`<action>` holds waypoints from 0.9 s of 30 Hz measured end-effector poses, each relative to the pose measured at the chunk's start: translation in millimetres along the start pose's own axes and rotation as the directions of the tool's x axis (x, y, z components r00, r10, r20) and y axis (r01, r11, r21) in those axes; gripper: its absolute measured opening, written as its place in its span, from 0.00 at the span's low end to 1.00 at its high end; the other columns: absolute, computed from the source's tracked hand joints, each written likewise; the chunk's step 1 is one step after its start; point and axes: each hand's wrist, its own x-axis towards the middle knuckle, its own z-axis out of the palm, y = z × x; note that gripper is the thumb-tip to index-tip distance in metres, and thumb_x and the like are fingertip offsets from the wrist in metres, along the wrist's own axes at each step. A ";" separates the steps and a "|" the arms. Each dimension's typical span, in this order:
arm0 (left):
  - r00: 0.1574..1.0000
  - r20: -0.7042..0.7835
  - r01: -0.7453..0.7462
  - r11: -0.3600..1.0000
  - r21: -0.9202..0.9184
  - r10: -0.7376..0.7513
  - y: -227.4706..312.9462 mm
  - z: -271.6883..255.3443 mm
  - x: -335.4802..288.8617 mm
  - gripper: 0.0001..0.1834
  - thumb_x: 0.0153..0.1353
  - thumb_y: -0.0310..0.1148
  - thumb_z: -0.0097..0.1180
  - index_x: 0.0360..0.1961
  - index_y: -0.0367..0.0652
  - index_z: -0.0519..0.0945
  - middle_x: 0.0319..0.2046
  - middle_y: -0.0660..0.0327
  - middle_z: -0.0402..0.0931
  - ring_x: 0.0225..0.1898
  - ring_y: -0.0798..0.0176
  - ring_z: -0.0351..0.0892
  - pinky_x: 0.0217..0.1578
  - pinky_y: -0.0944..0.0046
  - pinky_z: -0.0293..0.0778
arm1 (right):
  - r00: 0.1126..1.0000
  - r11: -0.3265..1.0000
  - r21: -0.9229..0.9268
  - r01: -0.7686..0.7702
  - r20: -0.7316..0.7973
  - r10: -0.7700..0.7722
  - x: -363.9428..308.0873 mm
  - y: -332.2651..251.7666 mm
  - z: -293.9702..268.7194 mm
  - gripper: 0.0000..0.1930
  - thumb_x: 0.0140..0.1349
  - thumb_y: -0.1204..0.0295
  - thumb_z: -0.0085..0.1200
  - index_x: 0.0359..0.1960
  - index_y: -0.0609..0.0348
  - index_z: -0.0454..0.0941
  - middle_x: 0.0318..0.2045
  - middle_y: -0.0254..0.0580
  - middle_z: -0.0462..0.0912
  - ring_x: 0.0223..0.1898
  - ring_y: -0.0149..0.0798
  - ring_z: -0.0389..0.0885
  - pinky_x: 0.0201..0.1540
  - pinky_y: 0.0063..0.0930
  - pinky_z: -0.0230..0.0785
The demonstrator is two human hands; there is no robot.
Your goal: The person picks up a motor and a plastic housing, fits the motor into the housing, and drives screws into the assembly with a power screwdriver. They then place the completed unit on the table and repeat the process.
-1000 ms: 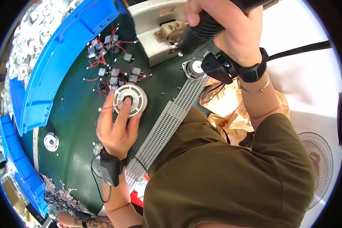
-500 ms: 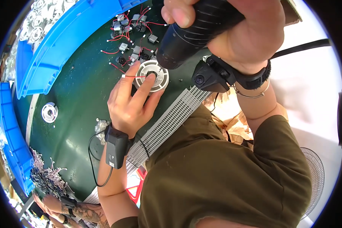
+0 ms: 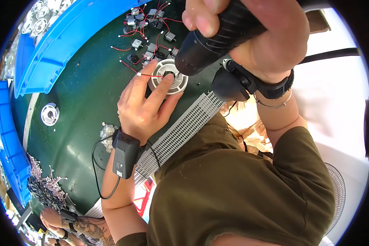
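Observation:
My left hand (image 3: 141,107) grips a round white plastic housing (image 3: 183,85) on the green tabletop, its fingertips around the rim and one finger pressing the small dark part at the centre. A red wire with a white connector runs out from that part across my fingers. My right hand (image 3: 274,47) is wrapped around a thick black electric screwdriver (image 3: 207,47), tilted with its nose over the housing's right edge. Whether the bit touches a screw is too small to tell. Just beyond the housing lie several small motors (image 3: 150,48) with red wires.
A grey perforated strip (image 3: 174,137) edges the table before me. Another white housing (image 3: 50,114) sits at left, near blue bins (image 3: 49,57). A small screw (image 3: 198,83) lies right of my housing. At lower left are a wire pile (image 3: 49,190) and another person's hand (image 3: 51,217).
The whole view has shifted slightly. Both hands keep their holds, and the screwdriver remains over the right side of the housing.

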 end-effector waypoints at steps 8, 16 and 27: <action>0.999 0.024 0.030 0.999 -0.019 -0.029 -1.0 0.9 -0.9 0.19 0.37 0.32 0.70 0.35 0.42 0.82 0.44 0.48 0.75 0.36 0.52 0.79 0.35 0.60 0.77 | 0.999 0.999 -0.034 -0.031 0.017 0.032 3.3 2.8 4.2 0.25 0.49 0.83 0.54 0.51 0.70 0.62 0.27 0.43 0.76 0.22 0.32 0.75 0.27 0.23 0.69; 0.999 0.032 0.039 0.999 -0.028 -0.038 1.3 1.5 -1.4 0.19 0.38 0.33 0.70 0.34 0.41 0.81 0.45 0.48 0.74 0.40 0.49 0.77 0.39 0.56 0.75 | 1.000 0.998 -0.063 -0.017 0.021 0.018 2.2 3.9 10.3 0.26 0.49 0.83 0.55 0.52 0.70 0.62 0.29 0.43 0.76 0.23 0.32 0.75 0.28 0.23 0.69; 0.945 -0.269 0.232 0.960 0.156 -0.184 -25.1 -59.8 -8.3 0.21 0.38 0.30 0.72 0.38 0.43 0.81 0.41 0.51 0.77 0.43 0.51 0.76 0.44 0.57 0.73 | 0.876 0.872 -0.084 0.482 0.024 -0.482 20.2 -24.7 21.7 0.18 0.62 0.68 0.47 0.49 0.69 0.68 0.29 0.45 0.75 0.23 0.35 0.76 0.28 0.24 0.71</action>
